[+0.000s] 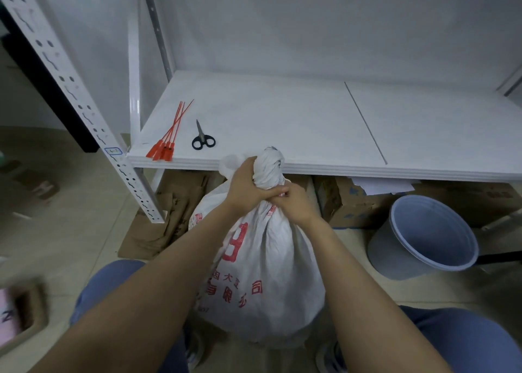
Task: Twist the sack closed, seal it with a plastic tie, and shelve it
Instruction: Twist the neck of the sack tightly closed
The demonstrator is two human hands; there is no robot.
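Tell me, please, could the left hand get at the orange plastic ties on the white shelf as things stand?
Probably yes: the orange plastic ties lie uncovered at the white shelf edge, but the left hand grips the white sack's twisted neck and must let go.

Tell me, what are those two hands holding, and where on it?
Both the left hand and the right hand grip the white sack at its twisted neck, the left one higher.

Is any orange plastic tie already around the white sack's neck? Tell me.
No: the orange plastic ties all lie on the white shelf, beside the black-handled scissors.
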